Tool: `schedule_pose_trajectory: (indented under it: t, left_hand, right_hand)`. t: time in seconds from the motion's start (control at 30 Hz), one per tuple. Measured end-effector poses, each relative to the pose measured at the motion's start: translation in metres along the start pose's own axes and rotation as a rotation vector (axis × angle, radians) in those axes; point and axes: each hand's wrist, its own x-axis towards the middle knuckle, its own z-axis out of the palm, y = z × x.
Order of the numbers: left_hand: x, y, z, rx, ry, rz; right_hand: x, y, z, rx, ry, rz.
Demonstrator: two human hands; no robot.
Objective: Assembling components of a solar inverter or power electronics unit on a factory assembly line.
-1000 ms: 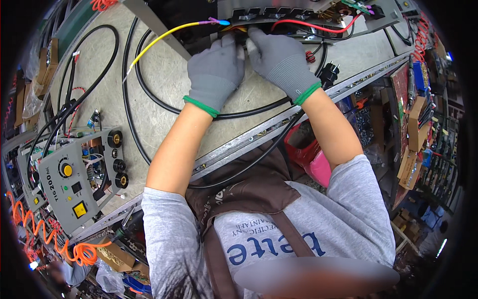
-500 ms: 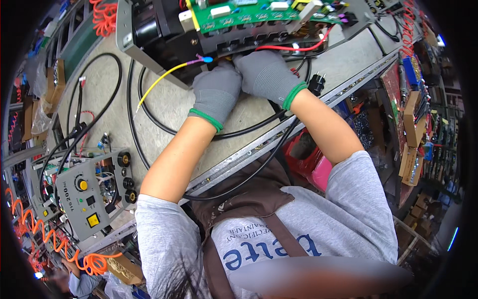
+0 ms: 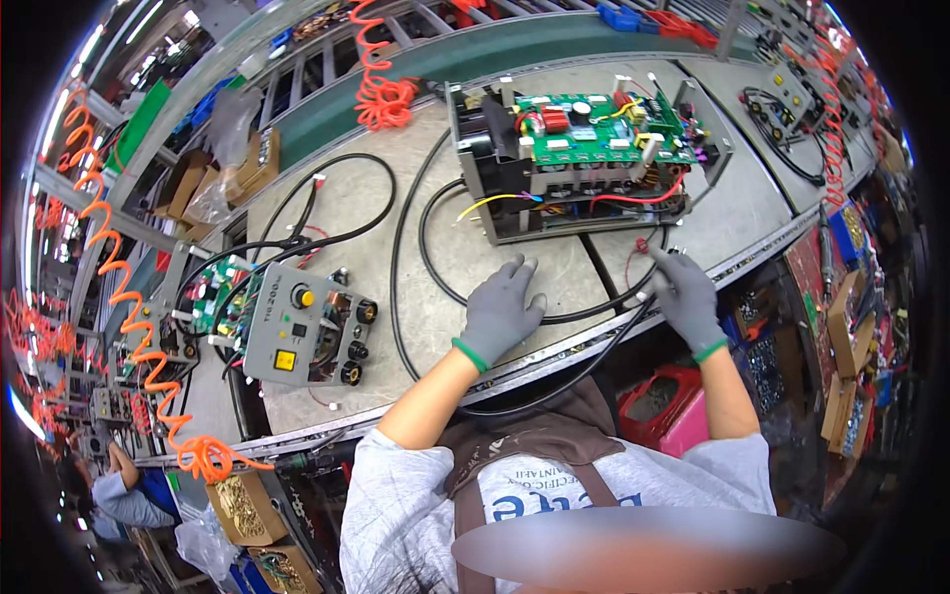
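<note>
- the right hand overlaps the black cable; whether it grips the cable or merely lies against it cannot be told;
- the left hand turns its palm to the bench, out of sight; the left forearm hides a stretch of cable;
- the orange-red hose is cut off by the top edge;
- small gold-coloured parts are too tiny to tell apart.

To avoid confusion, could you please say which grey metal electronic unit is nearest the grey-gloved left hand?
The open chassis topped by a green circuit board, just beyond the left hand; the yellow-knobbed unit stands farther left, another unit far right.
</note>
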Motion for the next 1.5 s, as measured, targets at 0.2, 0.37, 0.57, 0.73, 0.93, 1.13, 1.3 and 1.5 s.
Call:
schedule_pose_trajectory:
  t: [0.2, 0.37, 0.57, 0.73, 0.93, 1.13, 1.3, 1.5]
  left_hand:
    - [-0.018, -0.019, -0.016, -0.084, 0.264, -0.051]
    - [-0.041, -0.027, -0.022, -0.100, 0.379, -0.049]
    - [-0.063, -0.066, -0.020, 0.087, 0.440, -0.192]
    - [-0.074, -0.102, -0.007, 0.136, 0.470, -0.422]
    - [-0.069, -0.099, -0.024, 0.099, 0.386, -0.501]
    - [-0.065, -0.107, -0.027, 0.038, 0.389, -0.487]
    - [-0.063, -0.116, -0.028, -0.028, 0.401, -0.470]
    - [-0.061, -0.105, -0.026, 0.016, 0.420, -0.509]
  right_hand:
    - [-0.006, 0.003, -0.012, -0.079, 0.033, -0.200]
    - [0.078, -0.075, -0.061, 0.145, 0.217, -0.459]
    - [0.249, -0.146, -0.080, 0.430, 0.065, -0.463]
    - [0.384, -0.153, -0.008, 0.338, -0.497, -0.203]
    - [0.459, -0.144, 0.107, 0.138, -0.889, -0.129]
    - [0.468, -0.129, 0.176, -0.168, -0.961, -0.120]
    - [0.472, -0.128, 0.216, -0.371, -0.841, -0.102]
    - [0.466, -0.148, 0.216, -0.362, -0.784, -0.051]
